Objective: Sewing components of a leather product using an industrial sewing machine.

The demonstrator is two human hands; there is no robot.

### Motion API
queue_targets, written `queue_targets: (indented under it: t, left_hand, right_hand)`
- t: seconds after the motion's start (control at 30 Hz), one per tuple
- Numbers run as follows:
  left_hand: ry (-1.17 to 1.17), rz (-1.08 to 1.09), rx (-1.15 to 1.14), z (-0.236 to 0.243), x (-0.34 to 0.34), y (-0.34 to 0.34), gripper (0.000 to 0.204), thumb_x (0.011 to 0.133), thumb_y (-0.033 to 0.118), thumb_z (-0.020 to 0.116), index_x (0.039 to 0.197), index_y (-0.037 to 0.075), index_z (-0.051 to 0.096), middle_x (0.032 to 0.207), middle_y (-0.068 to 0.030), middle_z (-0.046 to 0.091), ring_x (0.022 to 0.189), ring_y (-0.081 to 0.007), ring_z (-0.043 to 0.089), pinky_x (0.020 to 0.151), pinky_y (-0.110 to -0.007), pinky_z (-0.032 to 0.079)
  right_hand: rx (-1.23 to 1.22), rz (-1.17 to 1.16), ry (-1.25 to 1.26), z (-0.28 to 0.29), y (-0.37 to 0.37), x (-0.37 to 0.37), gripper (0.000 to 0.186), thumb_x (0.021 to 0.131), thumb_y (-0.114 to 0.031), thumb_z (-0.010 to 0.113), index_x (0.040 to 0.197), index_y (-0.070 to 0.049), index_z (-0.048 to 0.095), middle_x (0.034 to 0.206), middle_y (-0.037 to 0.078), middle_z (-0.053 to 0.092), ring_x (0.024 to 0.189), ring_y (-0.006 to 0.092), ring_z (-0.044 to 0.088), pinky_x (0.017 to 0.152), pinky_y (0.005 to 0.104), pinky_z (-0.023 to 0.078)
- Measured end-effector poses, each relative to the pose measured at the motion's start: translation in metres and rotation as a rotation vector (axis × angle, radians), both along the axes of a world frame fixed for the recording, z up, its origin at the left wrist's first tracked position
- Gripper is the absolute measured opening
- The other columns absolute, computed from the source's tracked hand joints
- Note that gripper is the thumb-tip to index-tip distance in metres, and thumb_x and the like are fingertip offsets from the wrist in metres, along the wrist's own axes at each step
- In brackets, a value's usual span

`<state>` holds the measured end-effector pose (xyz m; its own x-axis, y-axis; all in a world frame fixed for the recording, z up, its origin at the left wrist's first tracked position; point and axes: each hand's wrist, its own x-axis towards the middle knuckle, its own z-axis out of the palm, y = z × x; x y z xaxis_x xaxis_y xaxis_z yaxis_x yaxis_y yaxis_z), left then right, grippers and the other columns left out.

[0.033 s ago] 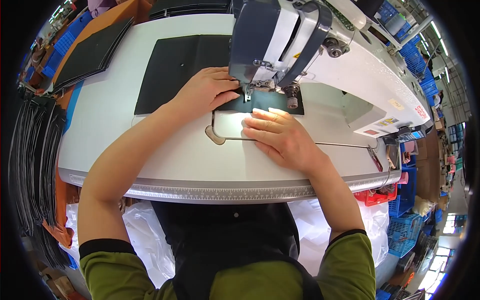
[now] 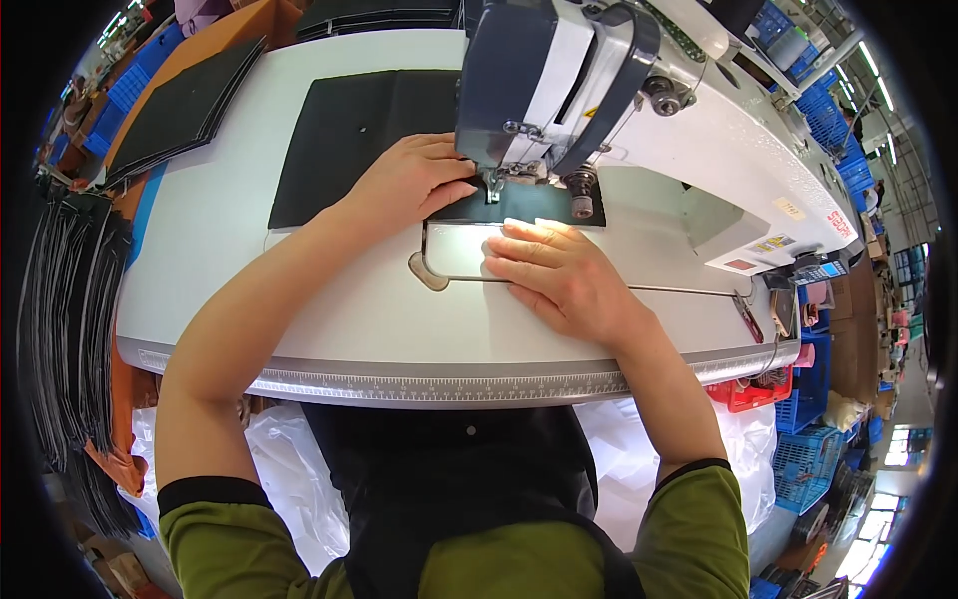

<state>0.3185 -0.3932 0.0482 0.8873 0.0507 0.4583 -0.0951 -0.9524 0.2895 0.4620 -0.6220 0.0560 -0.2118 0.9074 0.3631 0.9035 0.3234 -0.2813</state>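
A flat black sheet (image 2: 329,150) lies on the white sewing machine bed, its right part passing under the presser foot (image 2: 493,188). My left hand (image 2: 414,182) rests flat on the sheet just left of the foot, thumb stretched toward it and some fingertips hidden by the machine head (image 2: 529,90). My right hand (image 2: 554,265) lies palm down with fingers extended, mostly on the white bed, its fingertips at the sheet's near edge. Neither hand grasps anything. A lamp lights the bed in front of the needle area.
Black sheets (image 2: 185,115) are stacked at the back left, and a thick bundle of black pieces (image 2: 65,319) hangs at the left. A ruler strip (image 2: 439,384) runs along the table's front edge. Small snips (image 2: 748,317) lie at the right, above a red basket (image 2: 755,391).
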Motion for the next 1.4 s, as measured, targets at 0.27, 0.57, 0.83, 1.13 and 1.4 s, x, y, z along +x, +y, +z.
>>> queue_targets:
  t: [0.27, 0.57, 0.83, 1.13, 1.4]
  left_hand:
    - [-0.047, -0.072, -0.078, 0.001, 0.012, 0.015, 0.017, 0.087, 0.010, 0.071, 0.100, 0.001, 0.074, 0.112, -0.0074, 0.073, 0.098, -0.0298, 0.066, 0.087, -0.037, 0.052]
    - [-0.080, -0.072, -0.129, 0.000, 0.017, 0.020, 0.017, 0.086, 0.008, 0.071, 0.100, 0.000, 0.073, 0.112, -0.0073, 0.073, 0.097, -0.0295, 0.066, 0.087, -0.036, 0.052]
    - [-0.081, -0.064, -0.059, -0.005, 0.019, 0.021, 0.017, 0.086, 0.007, 0.069, 0.101, 0.001, 0.073, 0.109, -0.0086, 0.072, 0.097, -0.0297, 0.065, 0.088, -0.037, 0.052]
    - [-0.031, -0.022, 0.271, 0.003, 0.030, 0.030, 0.015, 0.087, 0.018, 0.069, 0.092, 0.004, 0.069, 0.099, -0.0094, 0.067, 0.090, -0.0294, 0.061, 0.083, -0.037, 0.051]
    - [-0.008, 0.160, 0.365, 0.000, -0.023, 0.009, 0.018, 0.086, 0.024, 0.070, 0.086, 0.007, 0.063, 0.090, -0.0095, 0.062, 0.082, -0.0277, 0.058, 0.077, -0.036, 0.049]
  right_hand:
    - [0.002, -0.007, 0.033, 0.000, -0.003, 0.004, 0.028, 0.091, -0.013, 0.067, 0.118, -0.009, 0.072, 0.129, 0.001, 0.070, 0.128, 0.0260, 0.061, 0.100, 0.0387, 0.047]
    - [0.183, -0.112, 0.075, -0.008, -0.001, 0.010, 0.023, 0.088, -0.009, 0.070, 0.111, -0.006, 0.074, 0.113, 0.007, 0.073, 0.103, 0.0262, 0.068, 0.085, 0.0355, 0.051]
    - [0.284, -0.389, -0.084, -0.020, 0.008, 0.021, 0.023, 0.087, -0.007, 0.070, 0.109, -0.004, 0.074, 0.081, 0.008, 0.059, 0.078, 0.0243, 0.054, 0.072, 0.0371, 0.048]
    - [0.211, -0.419, -0.184, -0.025, 0.012, 0.024, 0.032, 0.089, -0.011, 0.069, 0.120, -0.005, 0.070, 0.104, 0.011, 0.067, 0.093, 0.0272, 0.058, 0.086, 0.0380, 0.048]
    - [-0.040, -0.258, -0.102, -0.006, -0.017, -0.008, 0.052, 0.089, -0.024, 0.071, 0.138, -0.010, 0.060, 0.142, 0.011, 0.058, 0.132, 0.0324, 0.051, 0.109, 0.0420, 0.041]
